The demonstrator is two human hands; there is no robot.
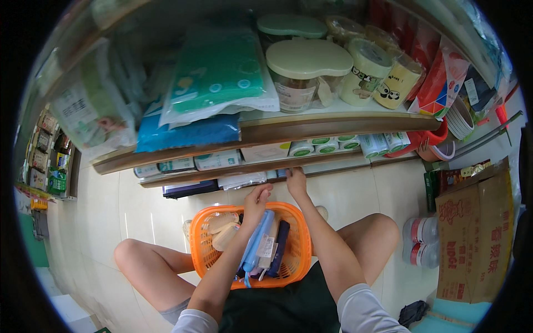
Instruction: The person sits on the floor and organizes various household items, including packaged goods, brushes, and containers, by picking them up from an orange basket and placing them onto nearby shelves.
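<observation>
An orange plastic basket [302,249] sits in front of my body, between my bent knees. Inside it lie light blue pouches [257,245], a dark blue pouch [278,249], a tagged beige item [268,252] and pale rounded items [226,236]. My left hand [257,202] hovers over the basket's far rim with its fingers curled; whether anything is in them cannot be seen. Beyond the basket, my right hand [296,182] reaches into the lowest shelf, its fingertips by small blue packages [280,173]. Those fingertips are partly hidden at the shelf edge.
A shelf edge [333,126] juts out above my hands, carrying green packs [220,75], lidded jars [308,60] and printed rolls [366,70]. White canisters [325,145] stand below. On the right are a cardboard carton [472,237] and bottles [421,242].
</observation>
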